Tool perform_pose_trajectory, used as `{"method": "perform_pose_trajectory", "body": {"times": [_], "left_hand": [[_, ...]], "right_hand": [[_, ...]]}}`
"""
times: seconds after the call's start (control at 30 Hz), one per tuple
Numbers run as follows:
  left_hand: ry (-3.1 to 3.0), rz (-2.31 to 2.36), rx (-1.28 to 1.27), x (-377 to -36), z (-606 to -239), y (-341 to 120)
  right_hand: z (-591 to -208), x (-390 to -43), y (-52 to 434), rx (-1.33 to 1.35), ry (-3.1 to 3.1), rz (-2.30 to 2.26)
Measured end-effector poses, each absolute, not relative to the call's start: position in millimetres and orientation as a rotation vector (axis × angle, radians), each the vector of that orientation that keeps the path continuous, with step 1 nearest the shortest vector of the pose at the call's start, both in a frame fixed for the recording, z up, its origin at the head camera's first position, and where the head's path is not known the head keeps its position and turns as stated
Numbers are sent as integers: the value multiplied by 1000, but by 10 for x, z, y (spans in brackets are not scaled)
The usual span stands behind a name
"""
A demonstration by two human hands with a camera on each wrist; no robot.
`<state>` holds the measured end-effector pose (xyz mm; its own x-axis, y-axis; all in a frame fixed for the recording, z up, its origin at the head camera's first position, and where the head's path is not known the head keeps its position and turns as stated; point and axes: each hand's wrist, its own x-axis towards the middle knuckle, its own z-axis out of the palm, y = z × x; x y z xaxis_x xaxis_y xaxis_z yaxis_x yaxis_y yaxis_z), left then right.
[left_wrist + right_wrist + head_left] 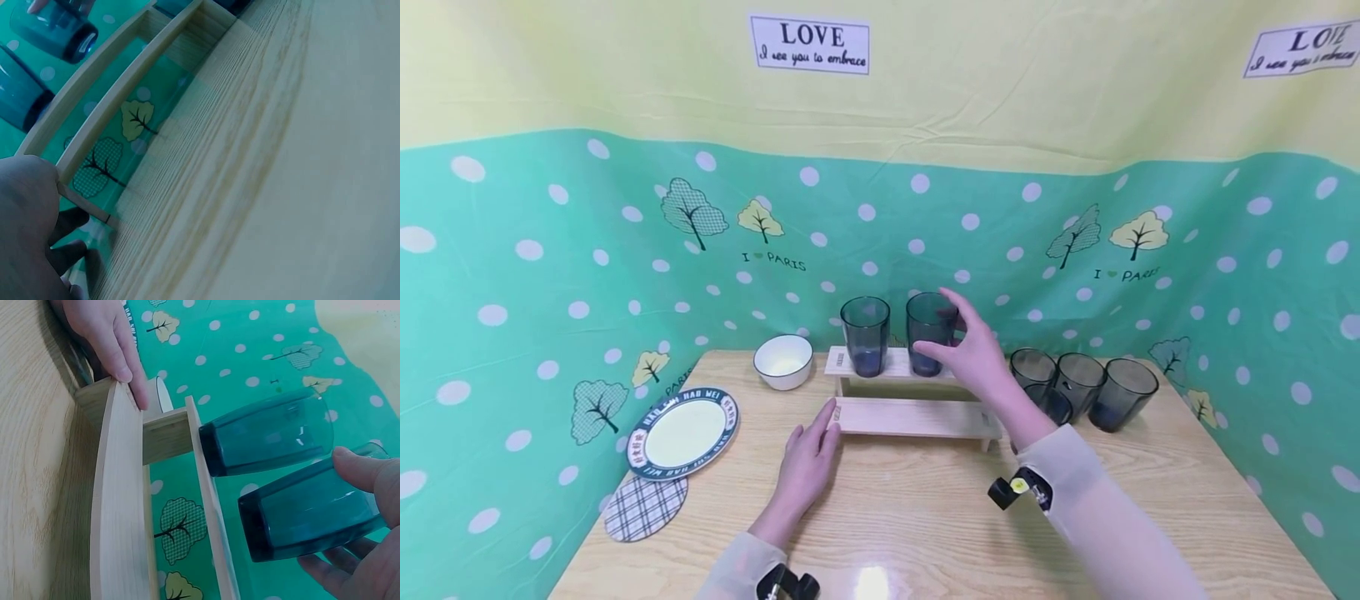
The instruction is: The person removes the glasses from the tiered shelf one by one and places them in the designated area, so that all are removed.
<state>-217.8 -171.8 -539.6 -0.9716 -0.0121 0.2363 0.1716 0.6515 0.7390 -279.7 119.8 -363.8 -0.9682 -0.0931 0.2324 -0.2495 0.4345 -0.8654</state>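
Observation:
A two-tier wooden rack (917,417) stands mid-table. On its upper tier are two blue-tinted glasses. My right hand (972,350) grips the right-hand glass (928,327); in the right wrist view the thumb (359,467) lies on one side of that glass (312,509) and the fingers curl round the other, its base at the shelf edge. The left-hand glass (865,335) stands free beside it. My left hand (811,454) rests with straight fingers against the left end of the lower tier (119,506).
Several more blue glasses (1078,379) are grouped right of the rack. A white bowl (782,361), a rimmed plate (683,433) and a plaid coaster (646,507) lie to the left. A dotted green backdrop walls in the table (925,517).

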Motion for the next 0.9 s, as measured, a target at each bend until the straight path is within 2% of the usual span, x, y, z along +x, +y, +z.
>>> {"method": "perform_pose_trajectory", "body": {"times": [0.9], "left_hand": [[-2660,-1220,-143,-2181,-5380,-1722]], "right_hand": [[-3491,-2291,1619,352,-2540,1589]]}}
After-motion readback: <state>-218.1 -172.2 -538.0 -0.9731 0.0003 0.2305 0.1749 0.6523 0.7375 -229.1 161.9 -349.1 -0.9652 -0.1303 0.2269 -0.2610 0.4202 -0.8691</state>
